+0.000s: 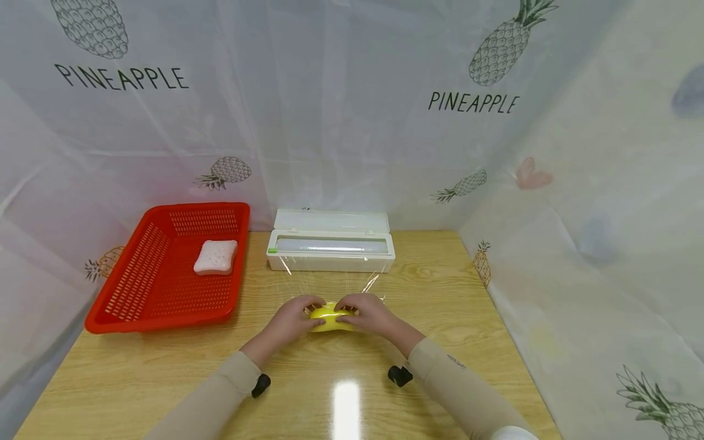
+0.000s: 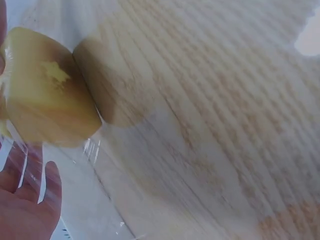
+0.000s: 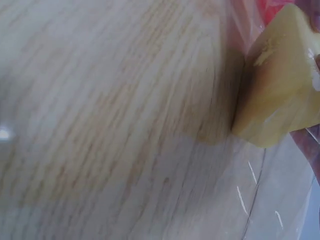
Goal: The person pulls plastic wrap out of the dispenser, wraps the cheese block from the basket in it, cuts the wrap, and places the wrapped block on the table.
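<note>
A rounded yellow block (image 1: 332, 316), marked with a pale star-like patch in the wrist views, lies on the wooden table under clear cling film (image 1: 330, 282). My left hand (image 1: 294, 315) grips its left end, thumb on the near side and fingers curled over the far side. On the right end, my right hand (image 1: 370, 311) holds it the same way. The film stretches back from the block to a white cling film dispenser (image 1: 331, 263) with its lid raised. In the left wrist view, wrinkled film covers the yellow block (image 2: 50, 90).
At the left stands a red plastic basket (image 1: 159, 321) with a white bread-slice-shaped piece (image 1: 216, 256) in it. A pineapple-print sheet (image 1: 330, 122) hangs behind and along both sides of the wooden table (image 1: 451, 293).
</note>
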Demonstrator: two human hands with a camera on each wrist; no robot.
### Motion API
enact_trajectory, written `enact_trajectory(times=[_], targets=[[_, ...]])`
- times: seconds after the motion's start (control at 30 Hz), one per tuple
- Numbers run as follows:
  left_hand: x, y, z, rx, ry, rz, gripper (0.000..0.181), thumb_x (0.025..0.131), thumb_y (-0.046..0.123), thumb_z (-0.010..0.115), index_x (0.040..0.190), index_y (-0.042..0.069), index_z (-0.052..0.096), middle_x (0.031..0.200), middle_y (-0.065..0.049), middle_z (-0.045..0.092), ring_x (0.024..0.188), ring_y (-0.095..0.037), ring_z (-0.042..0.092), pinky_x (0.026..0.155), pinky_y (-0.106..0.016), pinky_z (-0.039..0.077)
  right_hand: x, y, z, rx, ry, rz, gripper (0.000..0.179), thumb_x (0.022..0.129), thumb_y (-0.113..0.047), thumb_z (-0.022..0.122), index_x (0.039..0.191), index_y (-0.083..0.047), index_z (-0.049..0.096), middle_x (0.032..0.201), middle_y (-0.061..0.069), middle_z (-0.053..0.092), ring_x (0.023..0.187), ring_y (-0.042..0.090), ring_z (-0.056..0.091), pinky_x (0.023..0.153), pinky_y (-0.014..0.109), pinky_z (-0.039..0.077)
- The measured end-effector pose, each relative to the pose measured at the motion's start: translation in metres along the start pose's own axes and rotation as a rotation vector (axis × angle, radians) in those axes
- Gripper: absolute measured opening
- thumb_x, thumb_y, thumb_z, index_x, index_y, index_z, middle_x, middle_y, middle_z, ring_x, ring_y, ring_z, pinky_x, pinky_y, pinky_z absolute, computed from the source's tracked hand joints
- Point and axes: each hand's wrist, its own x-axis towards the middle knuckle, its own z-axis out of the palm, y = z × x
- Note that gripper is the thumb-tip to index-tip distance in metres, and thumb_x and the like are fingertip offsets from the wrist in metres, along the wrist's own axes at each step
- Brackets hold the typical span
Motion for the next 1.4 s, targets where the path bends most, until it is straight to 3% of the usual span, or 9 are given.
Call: enact_trajectory(times=[0.2,0.43,0.57,0.7,0.8,0.9,1.1,1.23,1.4], targets=[[0.002,0.003,-0.004,0.028,0.005,0.024,0.047,0.075,0.021,0.085,0.117,0.013,0.065,0.116,0.001,0.062,0.107,-0.022,0.058,0.094,-0.044,0.046,0.007,0.007,-0.003,0.072,-0.013,0.068,0.019,0.091,-0.02,0.071,0.107,-0.012,0.072,0.1,-0.002,0.071,0.084,0.007,0.062,0.074,0.021,0.052],[0.007,0.004,-0.006,0.206,0.04,0.205,0.05,0.072,0.019,0.088,0.116,0.012,0.065,0.116,0.0,0.059,0.108,-0.023,0.057,0.093,-0.043,0.047,0.017,0.013,-0.009,0.153,-0.055,0.121,0.02,0.094,-0.02,0.067,0.111,-0.01,0.072,0.102,-0.001,0.071,0.087,0.007,0.063,0.076,0.022,0.052],[0.011,0.003,-0.006,0.272,0.088,0.269,0.044,0.073,0.019,0.087,0.111,0.011,0.067,0.115,-0.002,0.06,0.108,-0.026,0.056,0.092,-0.046,0.047,0.022,0.016,-0.011,0.179,-0.082,0.17,0.022,0.096,-0.022,0.065,0.115,-0.011,0.07,0.107,-0.002,0.069,0.092,0.007,0.062,0.079,0.024,0.052],[0.015,0.002,-0.007,0.308,0.107,0.275,0.038,0.075,0.019,0.086,0.108,0.012,0.07,0.112,-0.001,0.062,0.106,-0.025,0.058,0.092,-0.045,0.047,0.025,0.02,-0.013,0.215,-0.095,0.208,0.026,0.096,-0.028,0.065,0.117,-0.013,0.071,0.11,-0.004,0.069,0.095,0.008,0.062,0.081,0.026,0.052],[0.019,0.002,-0.008,0.315,0.103,0.262,0.033,0.077,0.017,0.084,0.107,0.012,0.071,0.11,0.0,0.063,0.103,-0.023,0.059,0.091,-0.042,0.049,0.026,0.022,-0.014,0.226,-0.106,0.217,0.036,0.089,-0.034,0.073,0.118,-0.014,0.071,0.111,-0.005,0.068,0.097,0.009,0.062,0.081,0.027,0.052],[0.022,0.003,-0.009,0.306,0.093,0.243,0.028,0.079,0.016,0.082,0.105,0.011,0.072,0.108,0.0,0.065,0.102,-0.022,0.061,0.09,-0.04,0.049,0.027,0.022,-0.015,0.177,-0.112,0.182,0.047,0.08,-0.037,0.081,0.119,-0.012,0.069,0.115,-0.005,0.065,0.1,0.011,0.059,0.084,0.028,0.05],[0.028,0.003,-0.011,0.337,0.073,0.215,0.024,0.084,0.018,0.078,0.106,0.011,0.072,0.108,0.0,0.065,0.103,-0.022,0.06,0.092,-0.039,0.049,0.027,0.022,-0.016,0.018,-0.076,0.08,0.056,0.076,-0.034,0.085,0.124,-0.01,0.066,0.118,-0.003,0.055,0.107,0.015,0.053,0.092,0.033,0.046],[0.031,0.002,-0.012,0.319,0.06,0.211,0.025,0.083,0.016,0.079,0.106,0.01,0.072,0.109,0.0,0.065,0.104,-0.022,0.06,0.093,-0.039,0.048,0.027,0.02,-0.016,-0.027,-0.049,0.046,0.049,0.078,-0.027,0.085,0.119,-0.01,0.065,0.113,-0.002,0.058,0.101,0.014,0.054,0.087,0.03,0.048],[0.034,0.002,-0.014,0.288,0.041,0.216,0.028,0.079,0.01,0.081,0.106,0.009,0.072,0.11,-0.001,0.065,0.105,-0.022,0.06,0.093,-0.038,0.048,0.028,0.019,-0.018,-0.003,-0.038,0.034,0.035,0.08,-0.016,0.082,0.111,-0.009,0.066,0.106,0.0,0.064,0.094,0.012,0.059,0.081,0.027,0.05]])
